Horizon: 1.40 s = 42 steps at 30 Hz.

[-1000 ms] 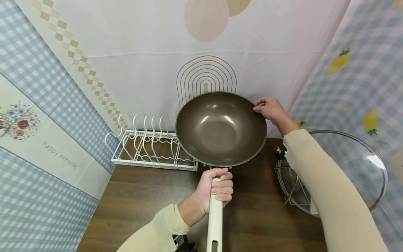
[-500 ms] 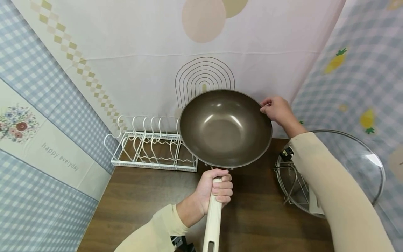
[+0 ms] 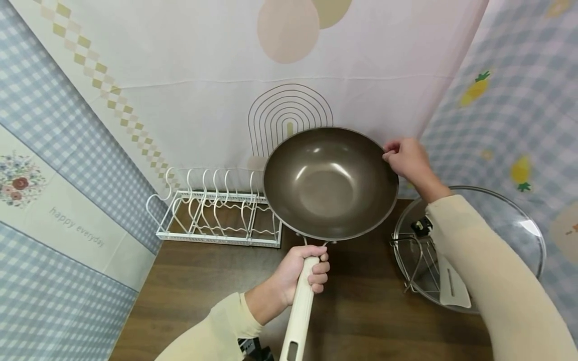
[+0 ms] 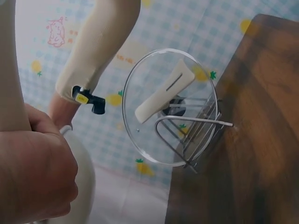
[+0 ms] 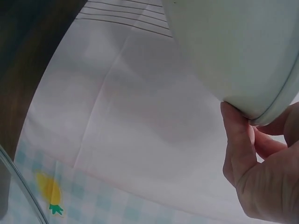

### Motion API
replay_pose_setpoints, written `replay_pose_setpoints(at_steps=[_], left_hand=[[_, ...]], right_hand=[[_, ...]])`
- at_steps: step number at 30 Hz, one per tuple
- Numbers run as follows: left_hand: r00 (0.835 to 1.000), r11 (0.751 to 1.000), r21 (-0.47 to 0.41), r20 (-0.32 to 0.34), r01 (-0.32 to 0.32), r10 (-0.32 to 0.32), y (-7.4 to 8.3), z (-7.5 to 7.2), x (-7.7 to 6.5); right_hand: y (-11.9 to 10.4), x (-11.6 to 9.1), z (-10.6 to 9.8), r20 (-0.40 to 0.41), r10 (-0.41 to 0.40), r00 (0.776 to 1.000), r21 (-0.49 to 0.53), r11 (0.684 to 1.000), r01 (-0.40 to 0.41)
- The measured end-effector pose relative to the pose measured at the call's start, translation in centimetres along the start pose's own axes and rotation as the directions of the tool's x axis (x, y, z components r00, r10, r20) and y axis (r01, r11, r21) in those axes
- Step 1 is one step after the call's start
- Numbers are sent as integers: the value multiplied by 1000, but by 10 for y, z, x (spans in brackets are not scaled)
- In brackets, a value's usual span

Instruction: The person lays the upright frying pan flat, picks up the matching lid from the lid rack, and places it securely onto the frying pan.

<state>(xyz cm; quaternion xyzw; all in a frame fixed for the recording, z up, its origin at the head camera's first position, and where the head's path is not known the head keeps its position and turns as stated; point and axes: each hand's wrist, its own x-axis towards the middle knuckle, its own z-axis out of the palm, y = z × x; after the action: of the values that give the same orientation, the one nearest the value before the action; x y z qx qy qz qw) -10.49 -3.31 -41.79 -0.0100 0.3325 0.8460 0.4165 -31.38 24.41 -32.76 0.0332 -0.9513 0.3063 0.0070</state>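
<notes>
A deep wok (image 3: pixel 327 185), brown inside and pale outside, is held up with its inside facing me in the head view. My left hand (image 3: pixel 302 276) grips its long cream handle (image 3: pixel 295 321), fingers wrapped around it. At the upper right of the wok, my right hand (image 3: pixel 408 158) pinches the rim between thumb and fingers. In the right wrist view, the fingertips (image 5: pixel 230 109) touch the wok's pale outer wall (image 5: pixel 233 51). My left hand (image 4: pixel 37 172) appears large at the left of its wrist view, hiding most of the handle.
A white wire rack (image 3: pixel 219 220) with several upright loops stands left of the wok. On the right, a glass lid (image 3: pixel 501 225) leans upright in a metal stand (image 3: pixel 417 260). A cream slotted piece (image 4: pixel 166 91) shows against the lid. Brown tabletop (image 3: pixel 203 291) lies below.
The wok and both hands have shifted right in the head view, away from the white rack. Its handle now slants more to the lower left. Both hands have kept their hold.
</notes>
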Motion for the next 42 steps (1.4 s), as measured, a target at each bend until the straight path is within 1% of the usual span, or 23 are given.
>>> replay_pose_setpoints(at_steps=[3, 7, 9, 11, 13, 18, 22, 26, 31, 35, 39, 42], left_hand=[[998, 995, 98, -67, -17, 23, -2, 0, -1], [986, 977, 206, -146, -47, 78, -2, -2, -3], [980, 966, 253, -169, -59, 104, -1, -3, -4], [977, 958, 281, -183, -56, 110, 1, -4, -5], [977, 953, 298, -183, -53, 112, 1, -5, -6], [980, 945, 322, -168, -52, 111, 2, -6, -4], [979, 934, 356, -173, -37, 105, 1, -9, -2], [980, 927, 376, -175, -22, 94, 1, -10, 0], [982, 922, 386, -167, -16, 87, 2, -8, -1], [981, 916, 401, -172, -9, 85, 3, -9, -2], [980, 905, 425, -181, 5, 80, 2, -12, -2], [979, 893, 449, -187, 15, 78, 0, -15, -2]], right_hand=[[5, -2, -3, -28, -2, 1000, 3, 1000, 3], [11, -6, -5, -56, 0, 998, 8, 1000, 0], [15, -9, -8, -55, 3, 998, 17, 1000, -2], [18, -12, -10, -53, 2, 999, 17, 1000, -1], [21, -16, -11, -40, 11, 999, 25, 1000, -10], [30, -23, -12, -41, 28, 999, 57, 998, -25], [39, -29, -13, -27, 38, 999, 80, 996, -36], [44, -34, -14, -16, 44, 999, 82, 996, -43], [49, -39, -15, -22, 55, 998, 93, 994, -53], [52, -42, -14, -25, 53, 998, 73, 996, -51], [56, -45, -12, -12, 47, 999, 61, 997, -46], [58, -48, -9, 0, 52, 999, 84, 995, -52]])
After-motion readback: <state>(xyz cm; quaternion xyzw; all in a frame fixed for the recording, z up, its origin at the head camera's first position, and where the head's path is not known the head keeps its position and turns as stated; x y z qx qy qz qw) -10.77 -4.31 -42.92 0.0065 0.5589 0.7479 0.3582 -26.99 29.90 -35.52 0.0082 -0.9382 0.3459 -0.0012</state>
